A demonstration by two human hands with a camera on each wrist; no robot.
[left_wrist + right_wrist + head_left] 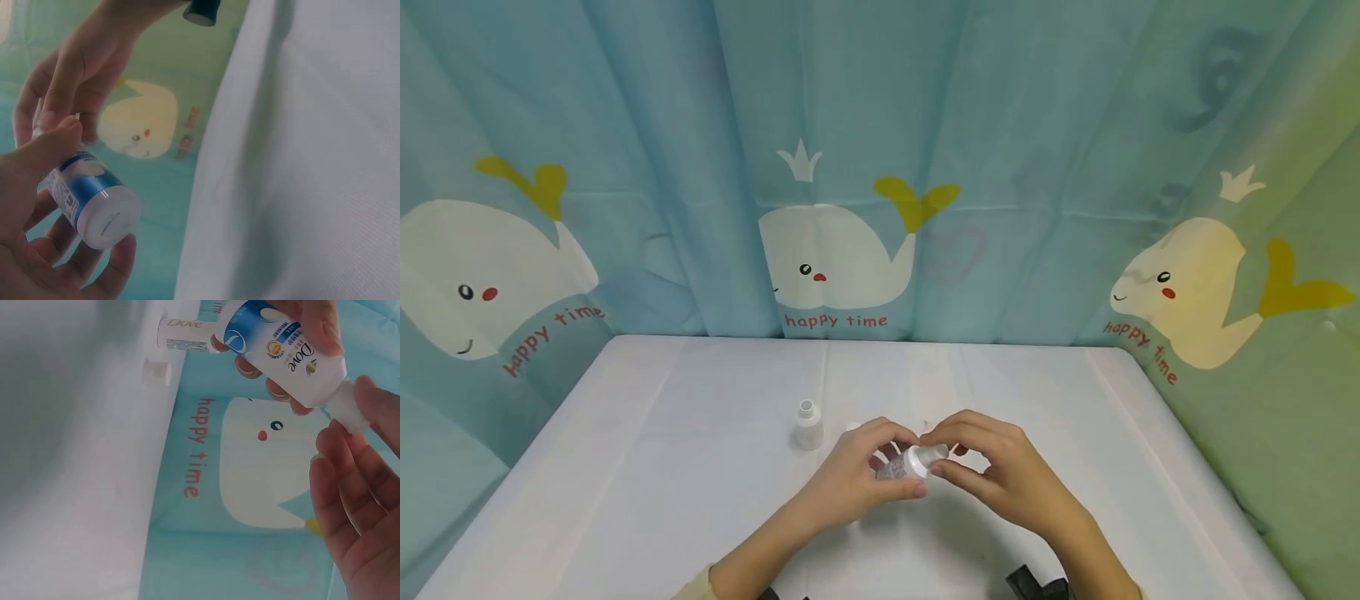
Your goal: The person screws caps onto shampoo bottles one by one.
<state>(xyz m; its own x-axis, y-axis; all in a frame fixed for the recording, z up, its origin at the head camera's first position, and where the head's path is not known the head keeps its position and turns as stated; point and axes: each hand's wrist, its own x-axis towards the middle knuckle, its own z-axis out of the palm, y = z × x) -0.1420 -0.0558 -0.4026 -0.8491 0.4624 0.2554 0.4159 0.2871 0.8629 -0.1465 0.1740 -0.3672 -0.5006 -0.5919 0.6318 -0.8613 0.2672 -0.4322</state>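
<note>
My left hand (857,471) grips a small white and blue Dove bottle (287,356), tilted above the table. Its base faces the camera in the left wrist view. Thumb and fingers of my right hand (1000,458) pinch the white cap (349,407) at the bottle's neck. Whether the cap is loose or screwed down I cannot tell. A second Dove bottle (808,427) stands upright on the table to the left, its neck uncovered. Close to that bottle sits a loose white cap (157,373), mostly hidden behind my left hand in the head view.
A white-covered table (700,467) spreads under both hands. Behind it and along its sides hang blue and green curtains (1015,208) printed with whales. Black straps (1037,583) show at the bottom edge near the right forearm.
</note>
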